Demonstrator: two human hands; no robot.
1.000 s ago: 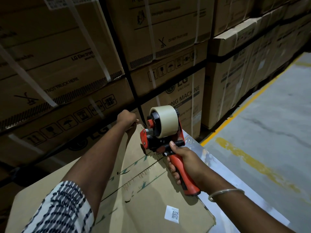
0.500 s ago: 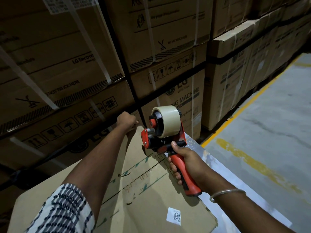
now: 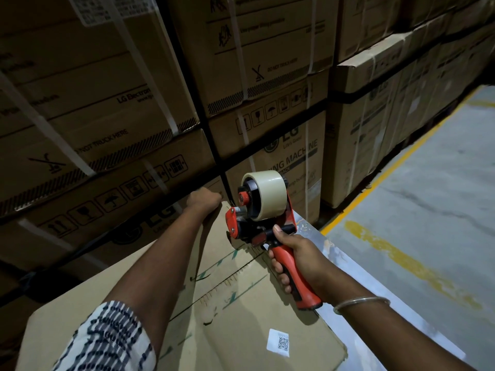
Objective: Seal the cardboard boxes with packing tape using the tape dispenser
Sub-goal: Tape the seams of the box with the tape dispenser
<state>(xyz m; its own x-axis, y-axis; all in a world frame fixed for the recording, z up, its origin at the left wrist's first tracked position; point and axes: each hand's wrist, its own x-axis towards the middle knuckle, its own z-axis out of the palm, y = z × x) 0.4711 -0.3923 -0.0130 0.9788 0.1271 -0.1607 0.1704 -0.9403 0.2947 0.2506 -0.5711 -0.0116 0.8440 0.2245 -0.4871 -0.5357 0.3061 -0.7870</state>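
A: What has moved since a second ago?

B: Very little. The tape dispenser [image 3: 263,226] has crept slightly toward the right of the frame with the right hand [image 3: 296,259], and the left hand [image 3: 204,201] has stayed put at the far edge of the box.

A: How is the grip?

B: The right hand is clenched round the dispenser's red handle, thumb laid forward on the black part above it. The left hand's fingers are curled over the far edge of the cardboard box [image 3: 241,311]; I cannot see whether they pinch a tape end there.

A: And the dispenser itself?

B: Center of the frame, its front end at the box top near the far edge, the handle slanting down toward lower right. The roll of tape [image 3: 269,195] sits on top, pale beige.

A: The box?

B: It fills the lower center, flat top up, with a dark seam running across it and a white QR label [image 3: 278,344] near the bottom. It lies on a shiny metal worktop [image 3: 334,253] showing along its right side.

A: Around that?

B: Stacked cartons [image 3: 267,57] with white straps fill the upper left and top. Grey floor [image 3: 434,210] with a yellow line runs down the right. A patterned sleeve [image 3: 104,341] is at lower left, a bangle [image 3: 360,303] on the right wrist.
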